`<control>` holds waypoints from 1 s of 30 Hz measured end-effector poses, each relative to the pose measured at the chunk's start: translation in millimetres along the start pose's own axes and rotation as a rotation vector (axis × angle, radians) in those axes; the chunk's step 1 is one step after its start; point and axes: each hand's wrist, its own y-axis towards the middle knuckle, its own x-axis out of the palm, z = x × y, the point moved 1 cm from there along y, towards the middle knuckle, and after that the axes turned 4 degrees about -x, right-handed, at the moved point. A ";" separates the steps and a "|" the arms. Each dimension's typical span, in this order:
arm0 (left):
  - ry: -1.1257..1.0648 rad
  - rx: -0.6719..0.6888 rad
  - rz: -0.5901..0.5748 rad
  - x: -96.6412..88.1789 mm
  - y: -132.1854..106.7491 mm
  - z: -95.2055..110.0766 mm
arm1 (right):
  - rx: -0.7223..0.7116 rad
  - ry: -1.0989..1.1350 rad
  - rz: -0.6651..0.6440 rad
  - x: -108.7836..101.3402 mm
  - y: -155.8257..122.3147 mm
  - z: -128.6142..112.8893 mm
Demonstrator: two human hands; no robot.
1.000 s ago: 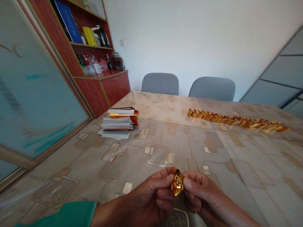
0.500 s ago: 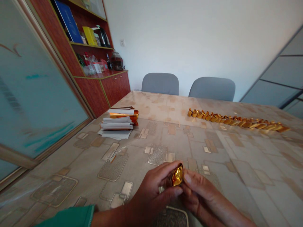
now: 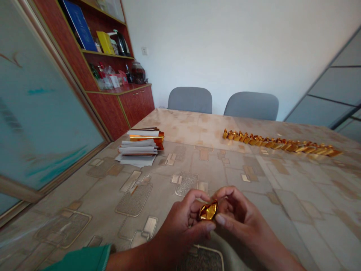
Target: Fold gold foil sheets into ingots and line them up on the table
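Observation:
A small folded piece of gold foil paper (image 3: 208,211) is pinched between both hands just above the near edge of the table (image 3: 84,195). My left hand (image 3: 183,226) grips its left side with thumb and curled fingers. My right hand (image 3: 239,218) holds the right side, fingers bent over the top and thumb underneath. A long row of several finished gold foil pieces (image 3: 279,143) lies across the far right of the table. A stack of gold and white paper sheets (image 3: 141,145) sits at the far left.
Two grey chairs (image 3: 190,99) (image 3: 251,105) stand behind the table's far edge. A red wooden cabinet (image 3: 118,98) with shelves of books, bottles and a kettle fills the left corner. A frosted glass panel (image 3: 42,113) runs along the left side.
The gold piece has been turned from upright to lying sideways between the fingers. Both hands shifted slightly forward, and the right fingers have arched over its top.

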 end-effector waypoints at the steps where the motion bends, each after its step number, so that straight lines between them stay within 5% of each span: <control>1: -0.015 0.000 0.006 0.9 0.2 0.7 | 0.003 0.022 -0.031 0.7 -0.7 2.0; 11: -0.083 -0.021 0.011 -1.5 7.2 -2.5 | -0.029 0.171 -0.060 6.0 -0.1 9.3; 17: -0.084 -0.006 0.007 -5.3 9.0 -3.6 | -0.046 0.129 -0.035 11.5 -2.2 12.7; 24: -0.211 -0.115 0.155 -6.8 10.5 -7.3 | -0.057 -0.009 0.092 20.2 -7.3 9.7; 30: -0.468 -0.187 0.078 -1.3 5.4 -5.1 | -0.104 -0.100 0.063 20.7 -9.5 9.0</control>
